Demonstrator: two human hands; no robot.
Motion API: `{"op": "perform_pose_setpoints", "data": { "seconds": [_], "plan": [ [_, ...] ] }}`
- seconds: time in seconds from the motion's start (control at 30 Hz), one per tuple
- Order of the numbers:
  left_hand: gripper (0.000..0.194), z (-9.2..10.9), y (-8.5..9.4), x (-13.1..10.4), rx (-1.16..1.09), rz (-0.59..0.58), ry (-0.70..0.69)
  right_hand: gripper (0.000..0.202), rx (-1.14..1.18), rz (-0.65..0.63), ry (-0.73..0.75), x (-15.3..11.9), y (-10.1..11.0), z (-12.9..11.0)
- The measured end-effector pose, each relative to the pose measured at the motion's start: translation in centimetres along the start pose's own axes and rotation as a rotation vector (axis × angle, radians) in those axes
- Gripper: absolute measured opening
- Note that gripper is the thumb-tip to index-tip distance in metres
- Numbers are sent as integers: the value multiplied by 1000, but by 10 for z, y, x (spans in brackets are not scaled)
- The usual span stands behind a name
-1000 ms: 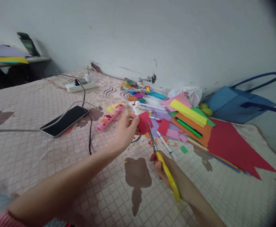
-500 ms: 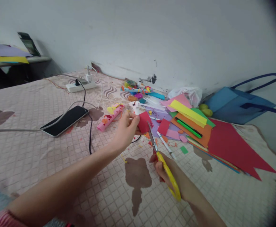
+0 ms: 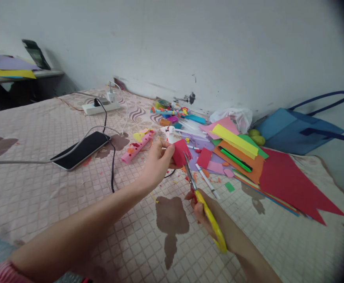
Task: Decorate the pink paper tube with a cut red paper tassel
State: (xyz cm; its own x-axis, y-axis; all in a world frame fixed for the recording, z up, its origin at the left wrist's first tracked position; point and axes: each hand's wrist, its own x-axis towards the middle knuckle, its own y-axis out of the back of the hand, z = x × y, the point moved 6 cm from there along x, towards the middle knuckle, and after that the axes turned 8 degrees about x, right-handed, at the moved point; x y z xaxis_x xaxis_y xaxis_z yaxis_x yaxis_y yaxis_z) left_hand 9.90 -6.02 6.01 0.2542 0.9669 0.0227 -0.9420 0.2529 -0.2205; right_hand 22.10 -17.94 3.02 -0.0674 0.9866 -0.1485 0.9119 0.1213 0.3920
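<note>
Between the thumb and fingers of my left hand [image 3: 157, 160] is a small red paper piece [image 3: 181, 152], held up above the cloth. My right hand [image 3: 208, 214] is closed around the handles of yellow-handled scissors [image 3: 209, 216]. Their blades reach the right part of the red paper, where narrow cuts show. Behind the hands lie a white glue gun [image 3: 169, 133] and a second red paper piece [image 3: 204, 157]. A pink decorated tube [image 3: 138, 147] rests left of my left hand.
A black phone-like device [image 3: 81, 150] and a power strip [image 3: 101, 108] with cables lie at left. At right are large red paper [image 3: 292, 182], an orange sheet [image 3: 256, 165], a green cutter [image 3: 235, 159] and a blue bag [image 3: 298, 131]. Paper scraps dot the cloth.
The scissors and my right hand have shifted very slightly, with the blades still at the red paper. My left hand holds the paper almost in the same place.
</note>
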Motion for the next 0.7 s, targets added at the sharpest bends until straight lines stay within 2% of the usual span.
{"op": "perform_pose_setpoints", "data": {
  "seconds": [0.17, 0.7],
  "plan": [
    [14, 0, 0, -1, 1, -15, -2, 59, 36, -4, -42, -2, 2, 5],
    [16, 0, 0, 0, -5, -13, -5, 61, 43, 5, -10, 1, 0, 6]
  ]
}}
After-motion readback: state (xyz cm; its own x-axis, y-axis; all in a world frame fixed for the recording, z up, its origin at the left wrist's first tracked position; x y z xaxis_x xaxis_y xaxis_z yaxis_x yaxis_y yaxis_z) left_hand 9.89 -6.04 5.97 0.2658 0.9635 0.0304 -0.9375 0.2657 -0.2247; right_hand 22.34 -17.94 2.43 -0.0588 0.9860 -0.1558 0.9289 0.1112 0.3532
